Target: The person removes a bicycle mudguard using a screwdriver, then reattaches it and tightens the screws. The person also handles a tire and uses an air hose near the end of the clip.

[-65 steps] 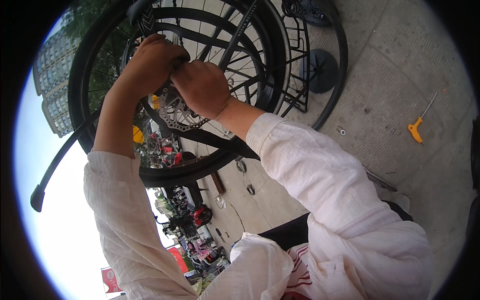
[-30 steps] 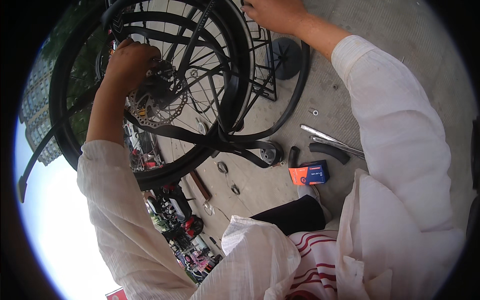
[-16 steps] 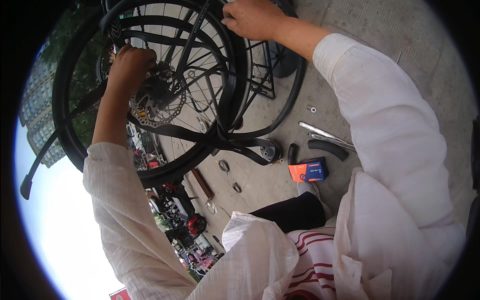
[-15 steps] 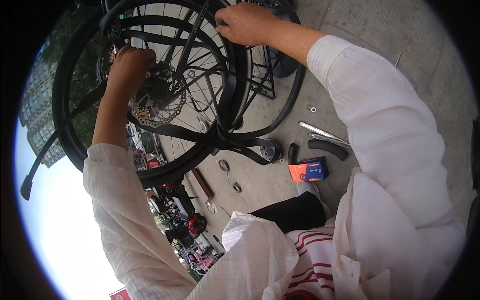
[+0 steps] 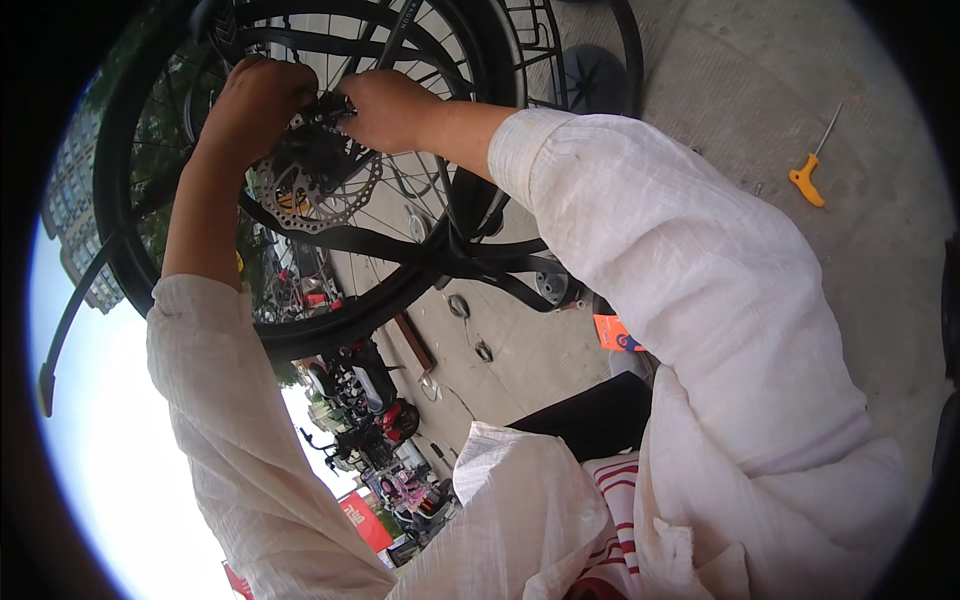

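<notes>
- Since half a second ago my right hand (image 5: 390,112) has swung in from the tyre's outer edge by the wire rack (image 5: 545,45) to the hub; my left hand (image 5: 262,105) is in much the same place.
- On my feed, the right sleeve (image 5: 680,230) now leaves the yellow-handled tool (image 5: 808,182) uncovered and hides most of the orange box (image 5: 613,333).
- The wheel (image 5: 320,335) stands on edge in front of me, its hub near the upper left of my view and the brake disc (image 5: 325,213) just below the hands.
- My left hand is curled, knuckles outward, against the hub's far side; what its fingers meet is hidden, so I cannot tell whether it pinches anything. I judge it is there to steady.
- My right hand has its fingers bent in beside a dark fitting (image 5: 325,108) at the hub. I cannot tell if they close on it. Working from opposite sides probably lets one hand counter the other.
- A loose black band (image 5: 385,246) crosses low over the wheel, below both hands, so it likely doesn't hinder them.
- The tool lies on the floor (image 5: 700,60), well apart from the wheel, perhaps because bare fingers suffice here.
</notes>
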Available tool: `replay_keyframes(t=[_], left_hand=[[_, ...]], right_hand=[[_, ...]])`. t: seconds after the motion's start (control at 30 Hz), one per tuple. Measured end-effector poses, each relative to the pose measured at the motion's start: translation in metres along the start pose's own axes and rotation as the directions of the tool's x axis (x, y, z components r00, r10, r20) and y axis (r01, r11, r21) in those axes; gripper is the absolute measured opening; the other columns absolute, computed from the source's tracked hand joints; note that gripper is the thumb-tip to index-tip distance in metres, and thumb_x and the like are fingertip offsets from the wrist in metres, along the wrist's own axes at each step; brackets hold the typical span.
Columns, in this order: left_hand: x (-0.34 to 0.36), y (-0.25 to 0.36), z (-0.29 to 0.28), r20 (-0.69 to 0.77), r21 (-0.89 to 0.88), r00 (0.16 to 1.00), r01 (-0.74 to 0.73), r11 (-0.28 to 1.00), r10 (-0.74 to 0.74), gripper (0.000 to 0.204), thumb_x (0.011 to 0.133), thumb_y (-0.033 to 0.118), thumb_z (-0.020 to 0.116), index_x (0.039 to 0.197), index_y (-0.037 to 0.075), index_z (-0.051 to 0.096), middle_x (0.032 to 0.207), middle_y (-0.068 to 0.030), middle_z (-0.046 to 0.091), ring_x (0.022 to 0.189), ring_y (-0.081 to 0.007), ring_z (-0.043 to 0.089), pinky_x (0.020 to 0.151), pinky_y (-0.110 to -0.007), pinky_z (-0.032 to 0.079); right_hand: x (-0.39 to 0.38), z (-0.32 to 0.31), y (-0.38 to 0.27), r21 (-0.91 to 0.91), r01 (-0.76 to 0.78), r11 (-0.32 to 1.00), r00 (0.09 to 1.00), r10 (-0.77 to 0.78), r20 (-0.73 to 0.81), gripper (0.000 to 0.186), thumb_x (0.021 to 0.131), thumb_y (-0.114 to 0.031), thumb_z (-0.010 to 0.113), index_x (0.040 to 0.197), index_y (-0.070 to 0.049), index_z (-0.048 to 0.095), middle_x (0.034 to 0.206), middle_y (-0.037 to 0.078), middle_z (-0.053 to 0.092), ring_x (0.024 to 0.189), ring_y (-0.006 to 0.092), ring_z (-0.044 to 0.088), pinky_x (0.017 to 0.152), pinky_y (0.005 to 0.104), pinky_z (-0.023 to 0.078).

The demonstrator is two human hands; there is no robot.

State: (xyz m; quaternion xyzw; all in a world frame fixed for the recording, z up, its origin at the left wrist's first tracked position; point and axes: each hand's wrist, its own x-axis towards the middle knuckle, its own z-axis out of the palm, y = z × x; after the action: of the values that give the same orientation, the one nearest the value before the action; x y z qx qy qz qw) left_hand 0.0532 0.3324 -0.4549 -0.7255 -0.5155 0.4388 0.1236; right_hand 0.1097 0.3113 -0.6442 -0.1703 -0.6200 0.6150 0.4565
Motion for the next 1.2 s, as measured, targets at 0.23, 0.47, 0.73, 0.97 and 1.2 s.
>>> replay_keyframes(t=[0.23,0.47,0.73,0.97,1.2], left_hand=[[0.000,-0.003,0.002,-0.045,0.014,0.998,-0.033,0.999,0.034,0.009,0.086,0.014,0.061,0.088,0.007,0.067,0.084,-0.0167,0.065,0.095,-0.0368,0.059,0.097,-0.043,0.042],[-0.007,-0.003,0.006,-0.092,0.028,0.995,-0.042,0.999,0.044,0.010,0.087,0.011,0.060,0.093,0.005,0.066,0.089,-0.0160,0.065,0.097,-0.0373,0.058,0.095,-0.045,0.042],[-0.009,-0.006,0.009,-0.104,0.060,0.993,-0.052,0.997,0.058,0.018,0.090,0.012,0.059,0.103,0.003,0.065,0.096,-0.0150,0.065,0.102,-0.0354,0.057,0.094,-0.045,0.043],[-0.008,-0.006,0.008,-0.095,0.056,0.995,-0.039,0.998,0.044,0.018,0.090,0.012,0.059,0.104,0.003,0.065,0.098,-0.0146,0.064,0.103,-0.0354,0.056,0.095,-0.044,0.042],[-0.007,-0.003,0.006,-0.129,0.024,0.990,-0.051,0.998,0.053,0.011,0.087,0.012,0.060,0.094,0.006,0.067,0.090,-0.0152,0.064,0.100,-0.0358,0.057,0.095,-0.044,0.042]], right_hand=[[-0.003,0.008,-0.002,-0.002,-0.022,1.000,0.993,0.021,-0.115,0.025,0.090,-0.017,0.064,0.100,0.005,0.058,0.089,0.024,0.067,0.091,0.0410,0.066,0.079,0.0474,0.052],[-0.006,0.018,0.003,0.012,0.023,1.000,0.982,-0.021,-0.190,0.023,0.093,-0.013,0.059,0.101,0.006,0.052,0.085,0.027,0.065,0.088,0.0428,0.065,0.076,0.0488,0.051],[-0.003,0.025,0.006,0.015,0.089,0.996,0.958,-0.081,-0.276,0.018,0.094,-0.010,0.056,0.100,0.006,0.052,0.084,0.028,0.064,0.086,0.0441,0.064,0.076,0.0496,0.050],[-0.004,0.016,0.001,-0.019,0.010,1.000,0.980,-0.014,-0.198,0.020,0.092,-0.012,0.059,0.100,0.005,0.054,0.082,0.026,0.066,0.084,0.0431,0.066,0.074,0.0491,0.051],[-0.005,0.012,-0.001,0.021,0.007,1.000,0.985,-0.003,-0.172,0.021,0.091,-0.015,0.062,0.099,0.004,0.059,0.083,0.025,0.066,0.085,0.0421,0.066,0.076,0.0485,0.051]])
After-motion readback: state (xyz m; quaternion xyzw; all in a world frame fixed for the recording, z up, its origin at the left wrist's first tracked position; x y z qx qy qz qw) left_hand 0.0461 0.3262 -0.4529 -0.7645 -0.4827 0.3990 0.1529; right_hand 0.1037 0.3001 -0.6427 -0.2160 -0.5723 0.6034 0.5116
